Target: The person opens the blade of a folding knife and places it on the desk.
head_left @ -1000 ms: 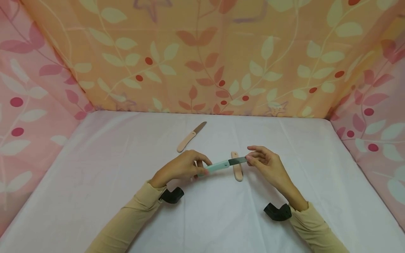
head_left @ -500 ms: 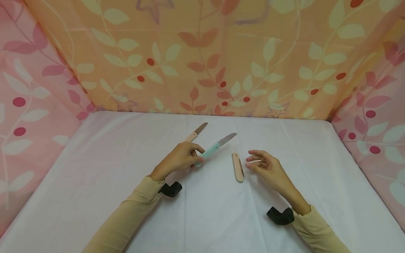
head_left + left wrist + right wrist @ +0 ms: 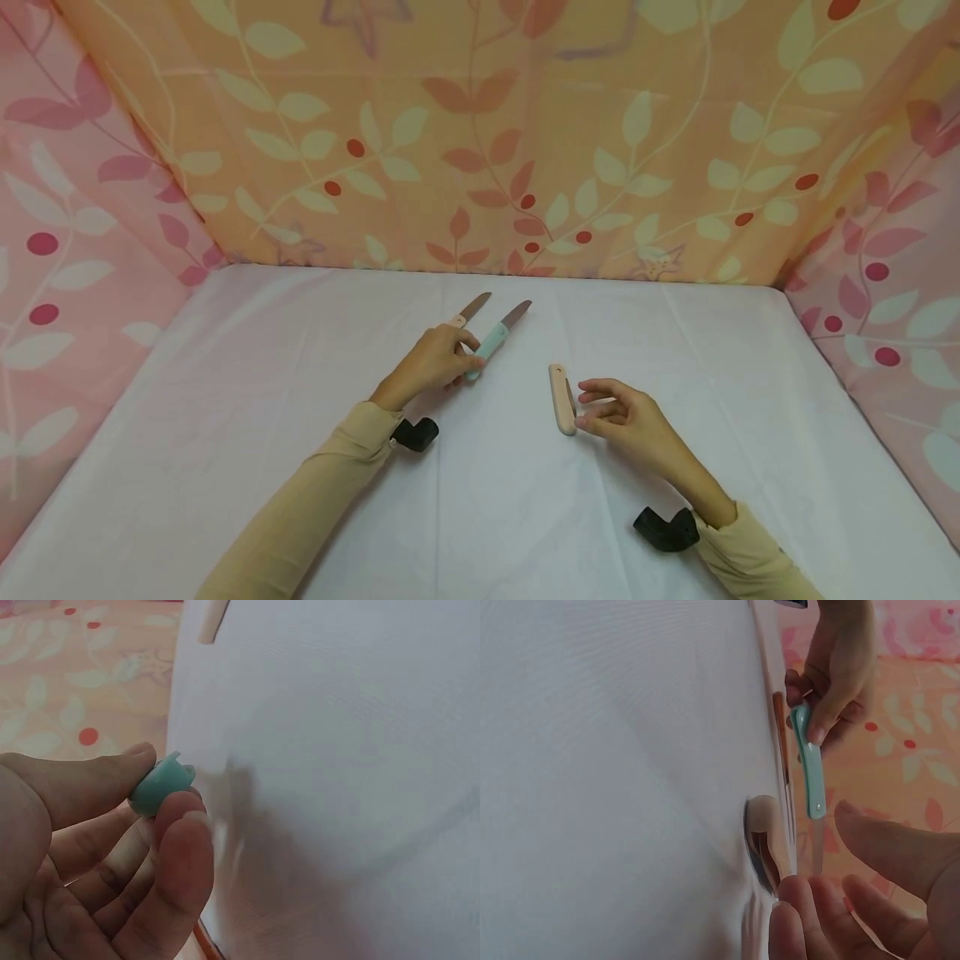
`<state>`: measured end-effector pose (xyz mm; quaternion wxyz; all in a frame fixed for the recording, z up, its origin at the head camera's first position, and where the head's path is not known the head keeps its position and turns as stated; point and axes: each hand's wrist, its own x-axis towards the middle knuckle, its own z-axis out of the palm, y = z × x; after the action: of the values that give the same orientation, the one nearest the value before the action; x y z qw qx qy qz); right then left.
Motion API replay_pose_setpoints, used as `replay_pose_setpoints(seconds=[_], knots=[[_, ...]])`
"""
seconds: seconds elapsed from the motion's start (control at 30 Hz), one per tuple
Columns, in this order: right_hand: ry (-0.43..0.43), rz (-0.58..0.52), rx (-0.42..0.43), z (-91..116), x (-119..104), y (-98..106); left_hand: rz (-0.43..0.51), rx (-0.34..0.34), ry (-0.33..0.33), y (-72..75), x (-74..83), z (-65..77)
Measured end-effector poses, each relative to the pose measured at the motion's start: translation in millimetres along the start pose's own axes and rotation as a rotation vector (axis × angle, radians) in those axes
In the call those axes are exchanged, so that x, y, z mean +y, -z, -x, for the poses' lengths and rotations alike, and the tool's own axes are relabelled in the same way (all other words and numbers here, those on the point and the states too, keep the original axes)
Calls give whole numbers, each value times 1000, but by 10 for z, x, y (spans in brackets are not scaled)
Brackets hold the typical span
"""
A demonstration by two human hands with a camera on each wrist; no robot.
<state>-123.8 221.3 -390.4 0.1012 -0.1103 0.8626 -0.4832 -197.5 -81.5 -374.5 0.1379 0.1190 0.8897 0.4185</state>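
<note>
My left hand (image 3: 429, 360) pinches the handle of a mint-green folding knife (image 3: 491, 342), its blade unfolded and pointing away to the back right. In the left wrist view, the handle's butt end (image 3: 161, 787) sits between thumb and fingers. Just behind, a beige folding knife (image 3: 476, 307) lies with its blade out, its handle mostly hidden by that hand. A second beige folding knife (image 3: 561, 402), folded, rests on the table to the right. Right beside it is my right hand (image 3: 633, 421), fingers loosely bent and holding nothing, fingertips close to its edge.
A white cloth (image 3: 480, 500) with slight creases covers the table. Patterned fabric walls (image 3: 480, 167) close off the back and both sides. Black wrist cameras (image 3: 666, 530) sit below each wrist.
My right hand has let go of the mint knife's blade and come down beside the folded beige knife. The left hand has carried the mint knife back and left, next to the unfolded beige one.
</note>
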Motion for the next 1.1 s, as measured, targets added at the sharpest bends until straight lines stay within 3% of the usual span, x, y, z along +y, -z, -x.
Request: replay_pose_setpoints(seconds=[0.33,0.77,0.93,1.1], knots=[[10,35,-4,32,-19,-72,-46,43,21,-75,-32,-102],[-47,159,58,-40,-34,-155,-237,133,50,-146,-37,-133],[-52,164,56,-53,-35,-161,-208,158,9,-155,-14,-128],[-39,160,51,-53,-33,-164,-175,140,-40,-170,48,-124]])
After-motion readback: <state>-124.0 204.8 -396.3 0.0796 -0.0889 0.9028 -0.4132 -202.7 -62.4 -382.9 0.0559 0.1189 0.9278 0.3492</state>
